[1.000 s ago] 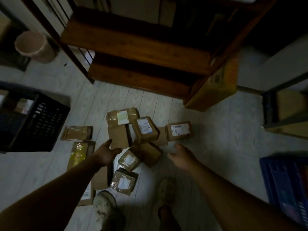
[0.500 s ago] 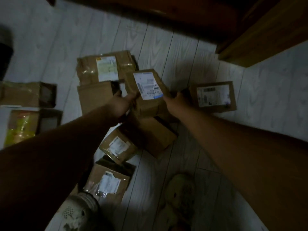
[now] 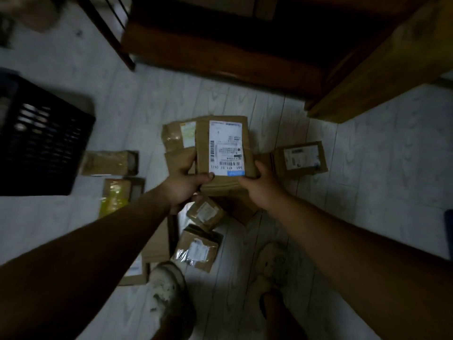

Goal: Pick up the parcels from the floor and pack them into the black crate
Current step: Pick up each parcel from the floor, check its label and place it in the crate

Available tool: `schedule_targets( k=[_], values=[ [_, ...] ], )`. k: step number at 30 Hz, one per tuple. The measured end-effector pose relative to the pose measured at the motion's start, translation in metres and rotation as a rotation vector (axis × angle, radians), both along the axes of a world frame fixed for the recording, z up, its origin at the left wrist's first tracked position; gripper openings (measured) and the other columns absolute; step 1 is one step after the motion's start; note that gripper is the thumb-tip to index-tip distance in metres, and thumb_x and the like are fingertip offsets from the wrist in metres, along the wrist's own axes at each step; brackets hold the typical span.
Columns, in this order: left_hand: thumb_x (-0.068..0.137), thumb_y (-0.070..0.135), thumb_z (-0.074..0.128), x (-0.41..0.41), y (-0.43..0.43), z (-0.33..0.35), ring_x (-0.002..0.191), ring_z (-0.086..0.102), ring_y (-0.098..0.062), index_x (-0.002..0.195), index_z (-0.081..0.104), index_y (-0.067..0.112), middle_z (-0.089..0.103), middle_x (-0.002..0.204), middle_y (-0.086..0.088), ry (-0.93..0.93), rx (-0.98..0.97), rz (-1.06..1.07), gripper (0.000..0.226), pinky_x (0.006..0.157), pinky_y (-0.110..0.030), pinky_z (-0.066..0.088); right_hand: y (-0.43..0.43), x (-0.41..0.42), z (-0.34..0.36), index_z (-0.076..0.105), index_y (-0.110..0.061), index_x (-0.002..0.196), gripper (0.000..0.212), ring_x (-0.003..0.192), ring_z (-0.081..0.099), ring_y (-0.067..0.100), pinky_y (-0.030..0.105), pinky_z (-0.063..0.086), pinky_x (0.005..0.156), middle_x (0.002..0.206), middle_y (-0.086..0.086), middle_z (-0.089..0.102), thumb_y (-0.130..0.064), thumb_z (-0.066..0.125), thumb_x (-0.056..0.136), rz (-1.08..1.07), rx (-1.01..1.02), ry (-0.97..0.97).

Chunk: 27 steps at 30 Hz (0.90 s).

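Labelled parcel (image 3: 224, 153) is now up off the heap: half a second ago both hands were only closing on it where it lay among the others, and now it sits above them, label facing up. Left hand (image 3: 181, 185) grips its near left corner, thumb across the lower edge; right hand (image 3: 259, 190) grips the near right corner, fingers curled under. Grip looks firm on both sides and the box is roughly level. Black crate (image 3: 41, 148) is back in view at the far left, well apart from the held box. Judgement: pick is done, carry to the left comes next. Still on the floor (image 3: 367, 192): a box to the right (image 3: 300, 158), a taped box by the shoe (image 3: 196, 249), flat packets near the crate (image 3: 110, 163), plus others. Most of the task remains.
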<state>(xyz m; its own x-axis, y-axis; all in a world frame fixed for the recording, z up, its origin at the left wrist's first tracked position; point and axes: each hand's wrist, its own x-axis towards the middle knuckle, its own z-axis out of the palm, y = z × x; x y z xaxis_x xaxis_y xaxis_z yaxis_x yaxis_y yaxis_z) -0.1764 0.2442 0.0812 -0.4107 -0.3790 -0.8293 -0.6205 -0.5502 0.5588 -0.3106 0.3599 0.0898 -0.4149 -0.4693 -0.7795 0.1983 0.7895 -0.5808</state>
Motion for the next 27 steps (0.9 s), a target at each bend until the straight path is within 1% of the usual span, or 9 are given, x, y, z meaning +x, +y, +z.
schedule_targets(
  k=[3, 4, 8, 11, 14, 19, 23, 25, 27],
  values=[
    [0.087, 0.01, 0.062, 0.028, -0.012, 0.1, 0.097, 0.065, -0.017, 0.134, 0.03, 0.05, 0.067, 0.113, 0.0, 0.063, -0.006, -0.046, 0.069, 0.079, -0.034, 0.055, 0.001, 0.028, 0.099, 0.05, -0.027, 0.131, 0.04, 0.106, 0.052, 0.014, 0.026, 0.041, 0.081, 0.121, -0.004, 0.057, -0.017, 0.057, 0.093, -0.003, -0.037, 0.04],
    [0.087, 0.01, 0.062, 0.038, -0.013, 0.134, 0.1, 0.064, -0.018, 0.138, 0.028, 0.048, 0.066, 0.116, -0.002, 0.093, -0.009, -0.064, 0.071, 0.08, -0.035, 0.055, 0.003, 0.038, 0.131, 0.05, -0.027, 0.132, 0.04, 0.103, 0.053, 0.014, 0.025, 0.041, 0.078, 0.123, -0.003, 0.058, -0.017, 0.057, 0.093, -0.014, -0.045, 0.053],
    [0.09, 0.011, 0.058, 0.075, -0.011, 0.25, 0.089, 0.064, -0.014, 0.133, 0.028, 0.05, 0.063, 0.116, -0.004, 0.171, -0.065, -0.15, 0.065, 0.06, -0.024, 0.053, 0.006, 0.08, 0.248, 0.046, -0.027, 0.136, 0.042, 0.092, 0.05, 0.011, 0.019, 0.041, 0.063, 0.117, -0.005, 0.055, -0.016, 0.052, 0.096, -0.081, -0.075, 0.086],
    [0.089, 0.013, 0.06, 0.099, -0.006, 0.316, 0.101, 0.062, -0.019, 0.142, 0.02, 0.048, 0.061, 0.122, -0.004, 0.214, -0.107, -0.152, 0.075, 0.067, -0.027, 0.05, 0.011, 0.108, 0.317, 0.044, -0.027, 0.137, 0.042, 0.089, 0.052, 0.005, 0.017, 0.042, 0.065, 0.13, -0.003, 0.055, -0.016, 0.049, 0.097, -0.082, -0.149, 0.167],
    [0.088, 0.012, 0.06, 0.121, 0.003, 0.367, 0.109, 0.059, -0.023, 0.144, 0.017, 0.048, 0.06, 0.123, -0.005, 0.263, -0.177, -0.139, 0.079, 0.076, -0.032, 0.047, 0.022, 0.13, 0.372, 0.04, -0.027, 0.139, 0.042, 0.083, 0.05, 0.001, 0.014, 0.038, 0.06, 0.13, -0.005, 0.056, -0.018, 0.047, 0.098, -0.029, -0.194, 0.277],
    [0.087, 0.015, 0.063, 0.155, 0.029, 0.441, 0.109, 0.058, -0.02, 0.143, 0.014, 0.05, 0.048, 0.138, -0.006, 0.346, -0.349, -0.118, 0.082, 0.072, -0.025, 0.049, 0.05, 0.154, 0.447, 0.038, -0.029, 0.141, 0.048, 0.101, 0.052, 0.007, 0.02, 0.042, 0.08, 0.132, -0.006, 0.056, -0.018, 0.052, 0.096, 0.043, -0.376, 0.395],
    [0.089, 0.013, 0.06, 0.179, 0.056, 0.496, 0.101, 0.058, -0.01, 0.144, 0.011, 0.048, 0.048, 0.133, 0.002, 0.412, -0.488, -0.066, 0.081, 0.065, -0.017, 0.048, 0.068, 0.173, 0.496, 0.03, -0.033, 0.145, 0.055, 0.083, 0.052, 0.004, 0.013, 0.042, 0.059, 0.132, -0.008, 0.054, -0.02, 0.052, 0.096, 0.075, -0.426, 0.453],
    [0.09, 0.014, 0.059, 0.194, 0.065, 0.521, 0.1, 0.058, -0.01, 0.144, 0.01, 0.049, 0.049, 0.123, 0.007, 0.44, -0.53, -0.062, 0.081, 0.069, -0.021, 0.048, 0.074, 0.185, 0.517, 0.027, -0.033, 0.146, 0.058, 0.082, 0.054, 0.004, 0.015, 0.044, 0.057, 0.135, -0.007, 0.052, -0.022, 0.053, 0.095, 0.081, -0.452, 0.492],
    [0.088, 0.016, 0.061, 0.212, 0.068, 0.543, 0.108, 0.057, -0.017, 0.142, 0.011, 0.053, 0.048, 0.127, 0.006, 0.452, -0.557, -0.052, 0.082, 0.081, -0.032, 0.051, 0.079, 0.198, 0.537, 0.028, -0.032, 0.146, 0.059, 0.09, 0.056, 0.008, 0.019, 0.046, 0.06, 0.136, -0.005, 0.051, -0.024, 0.055, 0.094, 0.101, -0.482, 0.523]
  ],
)
